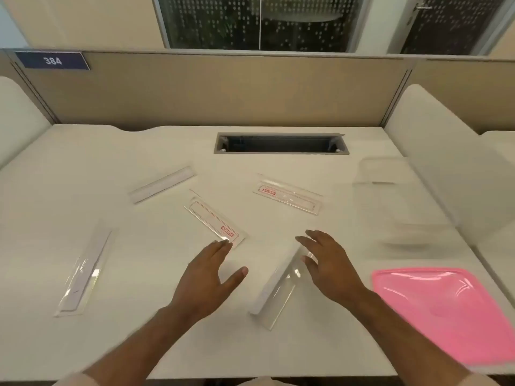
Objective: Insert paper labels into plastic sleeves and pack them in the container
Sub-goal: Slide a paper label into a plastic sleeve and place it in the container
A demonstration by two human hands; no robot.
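The left hand (207, 277) is lying flat with fingers straight and thumb spread, its fingertips touching the near end of a red-printed label sleeve (214, 222). The right hand (330, 263) is spreading relaxed fingers over the far end of a sleeve (276, 289) that is propped on its edge, gripping nothing. Beyond that propped sleeve, another printed sleeve (288, 195) is lying flat. Right of it, the pink lid (446, 310) is resting near the table (292, 355) edge, with the clear container (395, 201) standing farther back. Two more sleeves (160, 185) (83, 270) are lying well to its left.
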